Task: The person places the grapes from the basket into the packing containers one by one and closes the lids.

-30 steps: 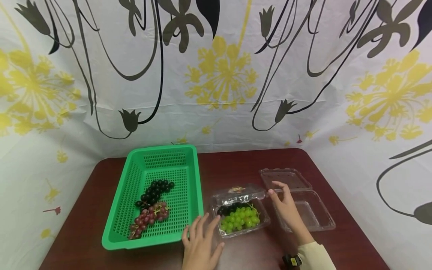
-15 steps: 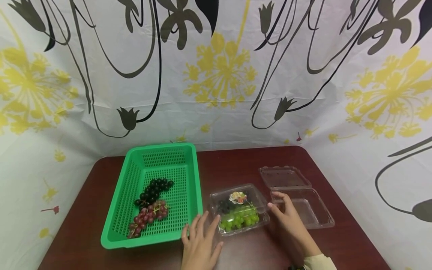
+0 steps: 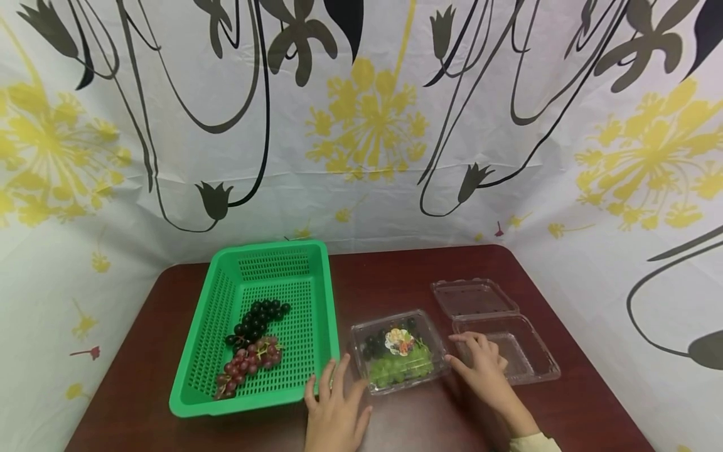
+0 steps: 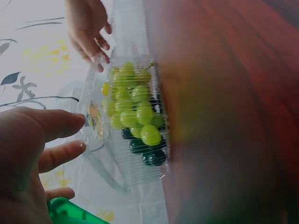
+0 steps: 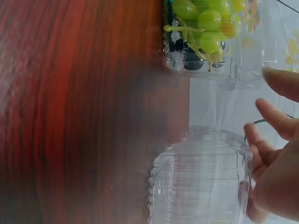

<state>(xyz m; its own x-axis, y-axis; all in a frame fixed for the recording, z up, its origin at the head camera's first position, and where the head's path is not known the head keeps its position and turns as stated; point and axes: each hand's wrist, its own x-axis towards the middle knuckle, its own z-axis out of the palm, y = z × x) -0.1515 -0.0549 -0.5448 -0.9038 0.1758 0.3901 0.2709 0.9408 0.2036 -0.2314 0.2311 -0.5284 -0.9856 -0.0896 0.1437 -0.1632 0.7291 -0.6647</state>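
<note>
A clear plastic clamshell box (image 3: 361, 329) lies on the table with its lid down, a round fruit sticker (image 3: 400, 342) on top. Through the plastic show green grapes (image 4: 140, 109) and dark grapes (image 4: 152, 149). My left hand (image 3: 336, 408) has its fingers spread between the green basket and the box's near-left corner; in the left wrist view its fingertips are right at the lid's edge. My right hand (image 3: 484, 373) is at the box's right side, thumb tip (image 5: 275, 77) close to the lid corner, fingers loosely bent and holding nothing.
A green plastic basket (image 3: 333, 307) on the left holds black grapes (image 3: 254, 321) and a bunch of red grapes (image 3: 248, 363). On the right, a second clear clamshell (image 3: 545, 375) stands with its lid (image 3: 474, 296) folded back. A patterned cloth (image 3: 373, 220) hangs behind the dark red table (image 3: 384, 276).
The lid of the grape-filled box has come down from raised to lying over the grapes. My right hand has lowered and drawn toward the near side; my left hand has barely moved.
</note>
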